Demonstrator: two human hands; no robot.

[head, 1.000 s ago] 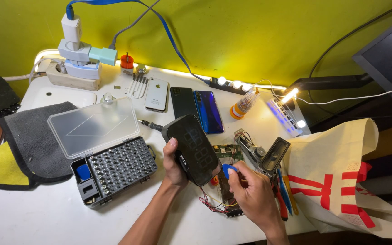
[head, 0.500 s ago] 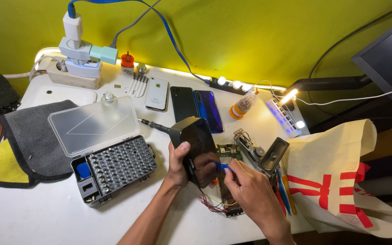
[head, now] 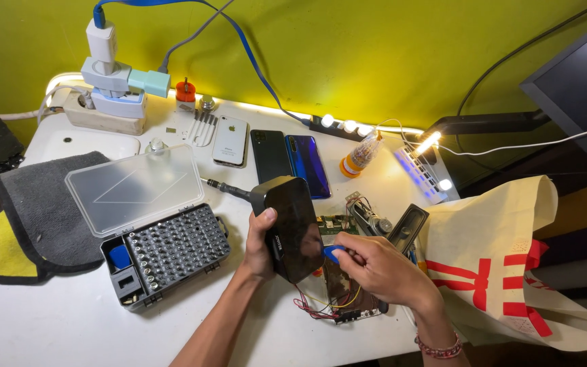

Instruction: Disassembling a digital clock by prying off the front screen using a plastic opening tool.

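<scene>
My left hand [head: 258,245] grips a black box-shaped device [head: 290,224] by its left edge and holds it tilted on its side above the table. My right hand [head: 378,268] pinches a small blue tool [head: 332,253] and presses its tip against the device's right edge. Under my right hand lies a green circuit board [head: 338,224] with red and yellow wires [head: 321,309] trailing from it. A screwdriver [head: 225,189] lies just behind the device.
An open screwdriver-bit case [head: 164,248] with a clear lid sits to the left on a grey cloth [head: 32,211]. Three phones [head: 270,153] lie behind, a power strip [head: 103,115] at back left, a lit USB hub [head: 422,170] and a cloth bag [head: 504,258] at right.
My left hand has turned the black device more upright and moved it slightly right. My right hand has brought the blue tool in against the device's edge.
</scene>
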